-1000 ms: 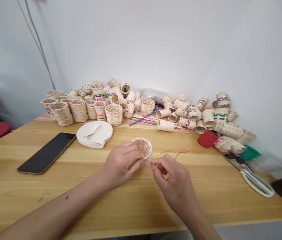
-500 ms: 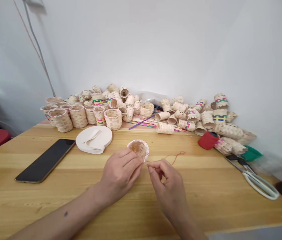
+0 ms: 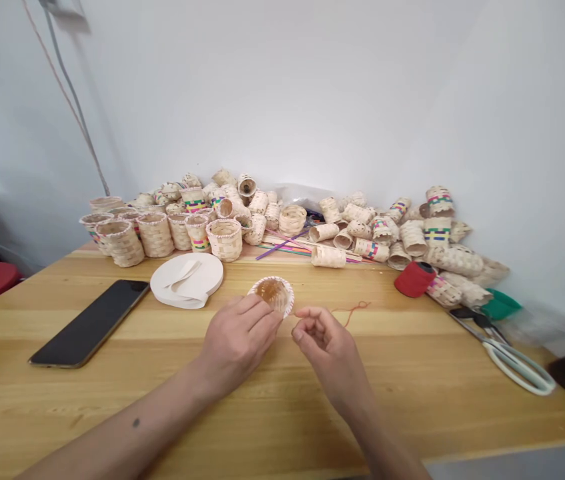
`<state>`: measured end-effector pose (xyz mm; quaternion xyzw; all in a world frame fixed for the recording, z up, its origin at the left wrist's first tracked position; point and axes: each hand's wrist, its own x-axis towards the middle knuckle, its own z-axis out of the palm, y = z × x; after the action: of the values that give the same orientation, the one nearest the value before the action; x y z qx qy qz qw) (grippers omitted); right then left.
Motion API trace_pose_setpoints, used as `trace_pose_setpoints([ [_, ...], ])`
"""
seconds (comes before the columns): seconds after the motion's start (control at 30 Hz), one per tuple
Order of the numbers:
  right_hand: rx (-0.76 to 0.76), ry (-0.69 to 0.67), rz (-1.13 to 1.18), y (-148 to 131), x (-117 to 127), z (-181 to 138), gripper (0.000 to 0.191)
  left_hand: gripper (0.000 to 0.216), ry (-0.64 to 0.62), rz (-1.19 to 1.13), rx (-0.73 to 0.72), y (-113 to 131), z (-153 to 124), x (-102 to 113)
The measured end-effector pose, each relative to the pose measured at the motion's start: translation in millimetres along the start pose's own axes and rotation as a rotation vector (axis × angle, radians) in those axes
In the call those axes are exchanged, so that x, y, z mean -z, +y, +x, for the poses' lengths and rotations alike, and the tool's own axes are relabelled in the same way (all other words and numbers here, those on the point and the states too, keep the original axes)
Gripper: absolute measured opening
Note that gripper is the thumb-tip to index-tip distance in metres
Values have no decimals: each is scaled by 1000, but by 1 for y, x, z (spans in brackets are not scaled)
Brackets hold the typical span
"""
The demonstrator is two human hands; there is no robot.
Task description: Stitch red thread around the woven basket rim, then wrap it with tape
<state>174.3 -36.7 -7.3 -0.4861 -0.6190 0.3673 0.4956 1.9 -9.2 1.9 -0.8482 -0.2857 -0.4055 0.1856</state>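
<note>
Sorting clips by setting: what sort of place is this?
Probably a small craft workspace, possibly at home: woven baskets crowd the back of a wooden table, with a red spool and scissors at the right.

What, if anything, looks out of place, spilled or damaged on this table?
Nothing looks spilled or clearly damaged; what shows of the basket in the left hand seems intact. Mildly untidy is the loose pile of baskets by the wall, where many lie on their sides, unlike the upright baskets at left.
</note>
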Motion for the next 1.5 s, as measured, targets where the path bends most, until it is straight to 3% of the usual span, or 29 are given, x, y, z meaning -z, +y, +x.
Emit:
trace_pose_setpoints([
  [0.27, 86, 128, -36, -1, -14, -3, 9, 13, -20, -42, 0, 9, 0, -2],
  [0.4, 105, -2, -124, -2, 5, 6, 18, 16, -61, -17, -26, 6, -1, -4],
  [0.53, 296, 17, -438, -8, 25, 16, 21, 18, -127, -20, -74, 3, -4, -6],
  [0.7, 313, -133, -550, -14, 19, 21, 14, 17, -136, -17, -118, 6, -5, -8],
  [0.83, 265, -114, -505, -15, 8, 21, 16, 17, -130, -6, -131, 8, -4, -8],
  [1.07, 394, 127, -441, -29, -12, 32, 18, 17, -116, 52, -127, 0, 2, 5],
  [1.3, 290, 65, -353, -23, -26, 41, 19, 28, -175, 82, -114, -3, 5, 7],
  [1.5, 452, 259, -170, -59, -9, 60, 14, 34, -232, -27, -116, 7, 2, -8],
])
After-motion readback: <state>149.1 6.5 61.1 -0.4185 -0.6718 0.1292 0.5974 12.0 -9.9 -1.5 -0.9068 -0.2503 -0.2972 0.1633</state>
